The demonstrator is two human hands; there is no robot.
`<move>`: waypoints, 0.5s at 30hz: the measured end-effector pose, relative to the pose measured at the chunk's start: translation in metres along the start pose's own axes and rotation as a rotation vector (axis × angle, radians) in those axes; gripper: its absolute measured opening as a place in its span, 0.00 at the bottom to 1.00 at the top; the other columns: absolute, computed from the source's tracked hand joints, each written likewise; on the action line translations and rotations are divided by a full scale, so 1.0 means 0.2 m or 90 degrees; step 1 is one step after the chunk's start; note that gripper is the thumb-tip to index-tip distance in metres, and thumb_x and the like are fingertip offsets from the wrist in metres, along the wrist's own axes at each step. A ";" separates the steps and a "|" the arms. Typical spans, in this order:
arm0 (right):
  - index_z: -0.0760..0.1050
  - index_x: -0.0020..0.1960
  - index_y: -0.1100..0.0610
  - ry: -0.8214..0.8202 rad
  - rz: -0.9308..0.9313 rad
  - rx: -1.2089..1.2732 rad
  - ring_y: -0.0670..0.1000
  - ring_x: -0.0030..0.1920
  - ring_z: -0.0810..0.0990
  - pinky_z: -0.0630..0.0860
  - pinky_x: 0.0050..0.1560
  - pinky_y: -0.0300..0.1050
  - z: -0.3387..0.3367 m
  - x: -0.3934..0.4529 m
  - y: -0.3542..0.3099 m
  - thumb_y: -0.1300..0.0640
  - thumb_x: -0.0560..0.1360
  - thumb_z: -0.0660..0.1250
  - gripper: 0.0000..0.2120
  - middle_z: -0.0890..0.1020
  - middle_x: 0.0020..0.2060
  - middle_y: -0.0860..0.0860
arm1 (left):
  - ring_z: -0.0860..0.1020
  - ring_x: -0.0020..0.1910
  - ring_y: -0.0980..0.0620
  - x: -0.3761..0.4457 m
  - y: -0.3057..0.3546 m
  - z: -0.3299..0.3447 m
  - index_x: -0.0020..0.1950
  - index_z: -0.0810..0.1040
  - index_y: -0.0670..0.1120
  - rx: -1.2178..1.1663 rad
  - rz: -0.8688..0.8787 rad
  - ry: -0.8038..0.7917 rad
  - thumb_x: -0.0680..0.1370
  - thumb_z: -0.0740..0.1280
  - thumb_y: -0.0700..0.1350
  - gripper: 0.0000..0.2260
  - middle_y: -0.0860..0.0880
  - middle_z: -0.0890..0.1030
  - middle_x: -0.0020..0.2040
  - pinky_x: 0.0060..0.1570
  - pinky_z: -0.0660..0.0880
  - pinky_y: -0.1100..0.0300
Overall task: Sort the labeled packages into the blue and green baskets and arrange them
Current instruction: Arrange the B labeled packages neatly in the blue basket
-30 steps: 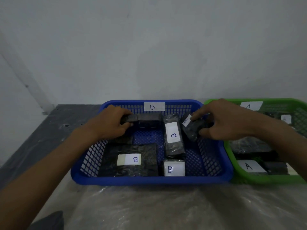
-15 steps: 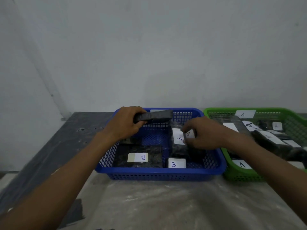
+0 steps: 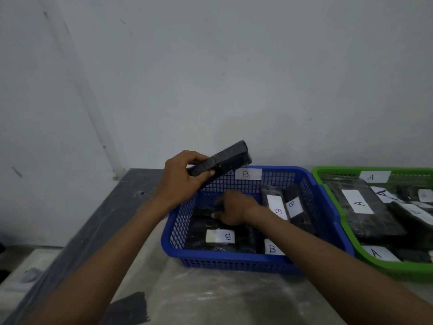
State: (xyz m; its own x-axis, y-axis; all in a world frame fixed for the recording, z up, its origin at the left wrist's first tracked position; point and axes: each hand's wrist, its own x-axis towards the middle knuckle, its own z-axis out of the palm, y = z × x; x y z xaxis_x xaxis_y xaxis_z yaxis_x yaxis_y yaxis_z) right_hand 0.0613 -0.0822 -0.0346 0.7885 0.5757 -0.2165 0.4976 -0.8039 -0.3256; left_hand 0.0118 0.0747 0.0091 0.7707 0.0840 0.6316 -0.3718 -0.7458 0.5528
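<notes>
One black package (image 3: 221, 161) between left-hand fingers (image 3: 199, 159)

Table (image 3: 210, 299) bears blue basket (image 3: 234, 262), green basket (image 3: 386, 270).

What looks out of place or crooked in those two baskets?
Little stands out. Packages in the green basket overlap at mixed angles. In the blue basket, all readable labels say B; the left hand holds one package above it.

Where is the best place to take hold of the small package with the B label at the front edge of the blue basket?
Probably from above, pinching the two long sides of the small package. It lies flat against the front wall of the blue basket, so the front side is blocked, and the right forearm crosses just over it.
</notes>
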 end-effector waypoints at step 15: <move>0.78 0.47 0.50 0.364 -0.225 0.075 0.43 0.43 0.77 0.76 0.44 0.39 -0.18 -0.36 0.28 0.60 0.71 0.72 0.08 0.80 0.43 0.44 | 0.78 0.47 0.51 -0.01 0.01 0.08 0.50 0.80 0.44 0.024 0.026 -0.091 0.69 0.74 0.35 0.11 0.47 0.80 0.47 0.47 0.76 0.59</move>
State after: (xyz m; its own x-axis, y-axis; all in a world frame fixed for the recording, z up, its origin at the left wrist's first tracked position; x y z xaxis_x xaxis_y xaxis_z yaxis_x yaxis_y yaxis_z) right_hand 0.0461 -0.1744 -0.0043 0.6691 0.6055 0.4309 0.7431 -0.5416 -0.3930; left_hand 0.0184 0.0622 0.0007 0.8221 -0.0398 0.5679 -0.3868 -0.7710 0.5059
